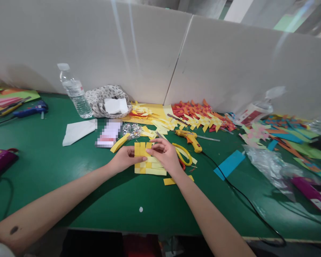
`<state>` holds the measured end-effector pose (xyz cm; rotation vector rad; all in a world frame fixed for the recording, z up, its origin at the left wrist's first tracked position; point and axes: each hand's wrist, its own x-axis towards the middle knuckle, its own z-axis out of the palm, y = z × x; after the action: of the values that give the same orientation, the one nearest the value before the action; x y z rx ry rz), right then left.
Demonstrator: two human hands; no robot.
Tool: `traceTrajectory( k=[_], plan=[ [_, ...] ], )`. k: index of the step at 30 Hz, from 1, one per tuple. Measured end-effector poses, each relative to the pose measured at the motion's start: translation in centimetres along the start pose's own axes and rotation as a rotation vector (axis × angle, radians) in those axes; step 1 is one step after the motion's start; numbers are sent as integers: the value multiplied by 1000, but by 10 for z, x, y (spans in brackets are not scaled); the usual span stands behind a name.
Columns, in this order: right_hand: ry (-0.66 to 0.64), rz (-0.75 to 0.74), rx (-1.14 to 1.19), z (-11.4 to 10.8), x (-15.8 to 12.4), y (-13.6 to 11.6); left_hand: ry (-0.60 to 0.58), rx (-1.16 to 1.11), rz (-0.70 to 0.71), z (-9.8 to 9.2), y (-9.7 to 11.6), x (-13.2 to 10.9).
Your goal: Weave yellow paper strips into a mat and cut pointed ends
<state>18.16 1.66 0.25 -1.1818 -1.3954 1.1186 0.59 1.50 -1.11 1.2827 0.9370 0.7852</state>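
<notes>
Both hands are on a small woven piece of paper strips (141, 167), darker yellow strips standing upright and paler ones running sideways to the right. My left hand (124, 158) pinches its left edge, with the thumb across the front. At the upper right of the weave, my right hand (164, 151) has its thumb and fingers closed on the strips. Scissors with yellow handles (186, 155) lie partly hidden behind my right hand. A loose yellow strip (120, 142) rests beyond my left hand, and another yellow strip (173, 181) lies below my right wrist.
A yellow glue gun (191, 139) with a black cord lies to the right, near blue paper (230, 164). Finished woven paper pieces (200, 116) are piled by the partition. A water bottle (76, 92), white paper (79, 132) and a clear plastic bag (270, 167) stand or lie around.
</notes>
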Motion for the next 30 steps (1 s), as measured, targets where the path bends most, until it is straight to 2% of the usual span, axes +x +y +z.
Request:
traceTrajectory(
  k=[12, 19, 24, 30],
  plan=[
    [-32, 59, 79, -6, 2, -7, 31, -18, -20, 0, 2, 0],
    [-47, 51, 35, -3, 1, -3, 74, 14, -22, -1, 2, -2],
    [-100, 80, -49, -8, 2, 0, 120, -21, 37, -1, 0, -1],
    [-57, 44, -130, -15, 3, -3, 163, -3, 30, 0, -1, 1]
  ],
)
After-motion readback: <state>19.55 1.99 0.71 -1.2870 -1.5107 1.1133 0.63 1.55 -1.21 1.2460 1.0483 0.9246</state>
